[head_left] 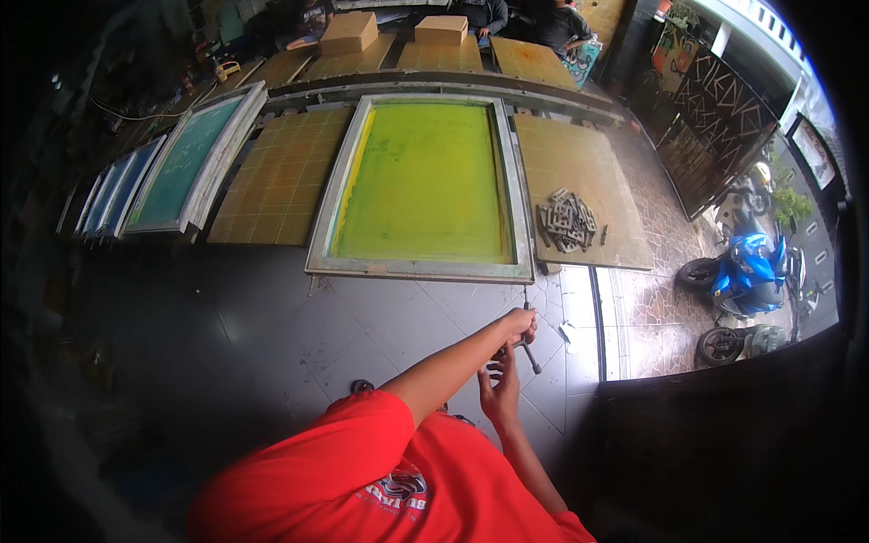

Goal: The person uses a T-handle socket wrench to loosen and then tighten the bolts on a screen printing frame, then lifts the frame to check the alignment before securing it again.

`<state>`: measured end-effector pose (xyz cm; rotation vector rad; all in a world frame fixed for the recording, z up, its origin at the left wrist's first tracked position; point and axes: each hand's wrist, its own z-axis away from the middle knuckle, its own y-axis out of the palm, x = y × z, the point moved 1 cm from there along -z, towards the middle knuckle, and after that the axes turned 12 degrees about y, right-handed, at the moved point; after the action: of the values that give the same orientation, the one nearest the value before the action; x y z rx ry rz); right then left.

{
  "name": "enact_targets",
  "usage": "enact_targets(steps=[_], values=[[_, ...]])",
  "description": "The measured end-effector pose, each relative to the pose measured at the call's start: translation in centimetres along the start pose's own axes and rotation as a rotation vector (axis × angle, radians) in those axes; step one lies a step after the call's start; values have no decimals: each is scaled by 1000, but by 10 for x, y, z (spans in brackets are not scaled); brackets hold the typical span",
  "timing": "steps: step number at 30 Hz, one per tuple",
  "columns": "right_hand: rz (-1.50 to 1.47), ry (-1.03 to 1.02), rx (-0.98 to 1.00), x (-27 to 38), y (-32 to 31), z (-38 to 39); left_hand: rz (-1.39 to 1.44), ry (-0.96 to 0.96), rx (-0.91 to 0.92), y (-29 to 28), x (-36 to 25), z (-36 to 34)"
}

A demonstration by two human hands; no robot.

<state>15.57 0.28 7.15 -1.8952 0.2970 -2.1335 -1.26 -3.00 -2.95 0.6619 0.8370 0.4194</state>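
My left hand (518, 326), at the end of an arm that reaches across to the right, is closed around a metal T-handle wrench (530, 356). Its thin shaft points up toward the near right corner of a screen-printing frame (425, 269); whether the tip engages anything is too small to tell. Just below, my right hand (501, 391) has its thumb and fingers apart beside the wrench handle; I cannot tell whether it touches it. Yellow-green mesh (425, 181) fills the pale frame, which lies on the bench.
A heap of small metal parts (568, 220) lies on the board (588, 163) to the right. More frames (186, 158) stand at the left. Cardboard boxes (349, 33) and several people are at the back. A blue motorbike (749, 271) stands far right, past tiled floor (362, 317).
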Motion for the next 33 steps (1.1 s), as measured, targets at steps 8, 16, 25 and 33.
enact_targets(steps=[8,16,25,33], values=[[-145,263,386,-130,-15,-60,-281,56,-178,16,0,9],[-469,561,-59,-73,-81,-54,46,209,-265,28,10,0],[222,-135,-107,0,-7,-1,-53,-181,-73,14,-16,13],[586,-236,106,-79,-1,-20,-171,1,-155,13,-5,5]])
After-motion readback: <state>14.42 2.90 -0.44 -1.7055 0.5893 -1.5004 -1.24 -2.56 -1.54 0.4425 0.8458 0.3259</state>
